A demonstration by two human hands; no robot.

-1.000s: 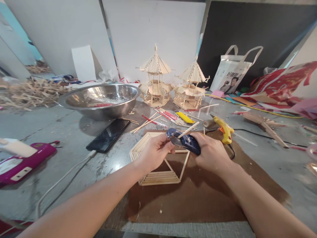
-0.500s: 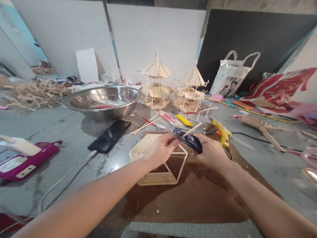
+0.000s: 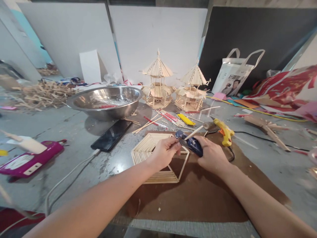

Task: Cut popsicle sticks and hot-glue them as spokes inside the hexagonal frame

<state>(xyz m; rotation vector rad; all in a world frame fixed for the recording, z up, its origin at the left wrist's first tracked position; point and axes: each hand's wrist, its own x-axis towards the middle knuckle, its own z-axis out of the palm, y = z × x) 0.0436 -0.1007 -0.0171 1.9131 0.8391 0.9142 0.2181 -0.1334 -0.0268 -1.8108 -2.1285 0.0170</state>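
My right hand (image 3: pixel 212 152) is wrapped round a dark blue cutting tool (image 3: pixel 193 145). A thin pale wooden stick (image 3: pixel 194 132) lies across the tool's jaws, slanting up to the right. My left hand (image 3: pixel 166 152) is closed at the tool's left end, its fingers pinched on the near end of the stick, which they partly hide. Beneath my left hand and forearm, a six-sided frame of wooden sticks (image 3: pixel 142 155) rests on a brown board (image 3: pixel 198 198); some of its sections are filled with parallel sticks, others are open.
Two stick pagodas (image 3: pixel 158 82) stand at the back beside a steel bowl (image 3: pixel 104 110). A phone (image 3: pixel 111 135) and a purple power strip (image 3: pixel 37 158) lie left. A yellow glue gun (image 3: pixel 225 132), a yellow cutter (image 3: pixel 186 119) and loose sticks lie beyond my hands.
The whole view has shifted slightly, with most things appearing a little further right. Both hands keep their holds, and the stick still lies at the tool.
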